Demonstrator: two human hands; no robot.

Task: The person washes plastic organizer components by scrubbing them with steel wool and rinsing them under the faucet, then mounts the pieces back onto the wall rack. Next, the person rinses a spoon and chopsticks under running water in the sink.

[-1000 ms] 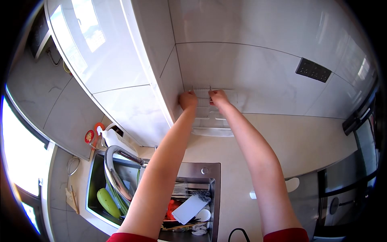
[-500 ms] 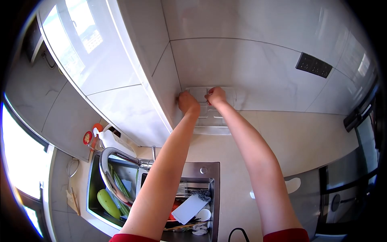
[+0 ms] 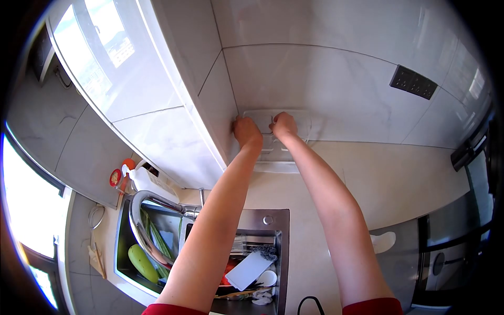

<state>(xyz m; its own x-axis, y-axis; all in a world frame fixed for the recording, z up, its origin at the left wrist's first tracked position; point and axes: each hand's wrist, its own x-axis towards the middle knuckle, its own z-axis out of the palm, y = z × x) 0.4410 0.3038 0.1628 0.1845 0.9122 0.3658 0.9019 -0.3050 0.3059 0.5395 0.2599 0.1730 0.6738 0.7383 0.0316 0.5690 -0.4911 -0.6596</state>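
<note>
Stainless-steel two-basin sink (image 3: 283, 252), curved chrome faucet (image 3: 135, 212) arching over its left side. Left side: oblong green gourd (image 3: 142, 263) by long green stalks (image 3: 155, 233). Right side: flat white rectangular board (image 3: 249, 271), round white dish (image 3: 267, 278) just beside. Black rectangular socket strip (image 3: 413, 82) on glossy white marbled wall (image 3: 315, 73).

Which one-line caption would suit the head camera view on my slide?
Left hand and right hand at a pale rack by the tiled wall, beyond a cluttered sink.

Window (image 3: 29, 178) blown out at L, dark fisheye edges, wall (image 3: 315, 31) glare.
</note>
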